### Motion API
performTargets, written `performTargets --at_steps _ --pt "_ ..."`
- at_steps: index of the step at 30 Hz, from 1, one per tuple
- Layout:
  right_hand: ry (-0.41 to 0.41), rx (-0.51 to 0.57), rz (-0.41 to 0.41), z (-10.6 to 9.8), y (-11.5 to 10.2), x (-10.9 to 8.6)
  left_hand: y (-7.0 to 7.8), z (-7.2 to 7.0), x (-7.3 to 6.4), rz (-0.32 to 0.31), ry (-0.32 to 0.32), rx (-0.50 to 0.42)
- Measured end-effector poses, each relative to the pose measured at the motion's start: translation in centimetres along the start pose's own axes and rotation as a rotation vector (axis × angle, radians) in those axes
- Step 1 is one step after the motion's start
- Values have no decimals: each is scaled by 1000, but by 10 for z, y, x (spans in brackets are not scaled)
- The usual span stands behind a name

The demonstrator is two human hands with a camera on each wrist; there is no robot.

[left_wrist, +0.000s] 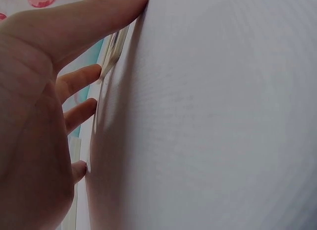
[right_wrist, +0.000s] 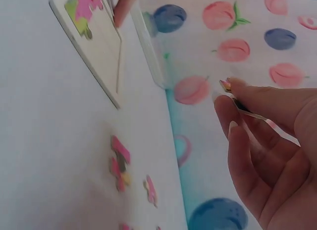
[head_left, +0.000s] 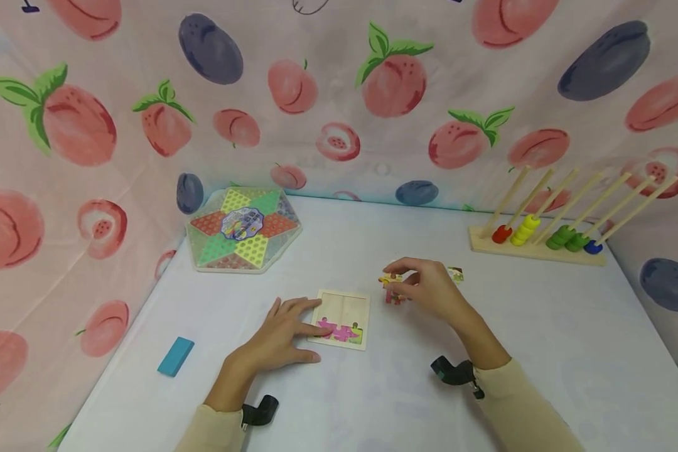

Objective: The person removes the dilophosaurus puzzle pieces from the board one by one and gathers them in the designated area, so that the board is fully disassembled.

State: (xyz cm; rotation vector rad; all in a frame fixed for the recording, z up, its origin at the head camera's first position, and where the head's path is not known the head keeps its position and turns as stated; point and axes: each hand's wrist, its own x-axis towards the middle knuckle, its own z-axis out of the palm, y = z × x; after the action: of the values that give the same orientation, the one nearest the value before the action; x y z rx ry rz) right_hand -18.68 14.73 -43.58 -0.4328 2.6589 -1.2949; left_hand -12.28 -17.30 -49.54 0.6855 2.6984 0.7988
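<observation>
A small square wooden puzzle tray (head_left: 353, 304) lies mid-table, with pink and green jigsaw pieces (head_left: 341, 333) along its near side. My left hand (head_left: 279, 333) rests at the tray's left edge with its fingers spread, one fingertip touching the pink pieces. Just right of the tray, my right hand (head_left: 432, 289) pinches a thin jigsaw piece (right_wrist: 241, 106) between thumb and fingers, raised above the table. Under that hand lie loose pink jigsaw pieces (right_wrist: 119, 163), partly hidden by it in the head view. One more piece (head_left: 456, 274) lies beyond the right hand.
A hexagonal Chinese checkers board (head_left: 277, 248) sits at the back left. At the back right stands a wooden peg counter (head_left: 533, 251) with colored beads on upright rods. A blue block (head_left: 176, 356) lies at the left. Fruit-patterned cloth (head_left: 339, 75) walls the table.
</observation>
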Motion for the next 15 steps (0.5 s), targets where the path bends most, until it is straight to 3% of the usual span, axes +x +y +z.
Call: performTargets --at_steps 9,15 --pt "79 -65 17 -37 24 -16 0 -1 0 2 4 -1" --pt "79 -14 120 -56 46 -34 0 -1 1 0 -1 0"
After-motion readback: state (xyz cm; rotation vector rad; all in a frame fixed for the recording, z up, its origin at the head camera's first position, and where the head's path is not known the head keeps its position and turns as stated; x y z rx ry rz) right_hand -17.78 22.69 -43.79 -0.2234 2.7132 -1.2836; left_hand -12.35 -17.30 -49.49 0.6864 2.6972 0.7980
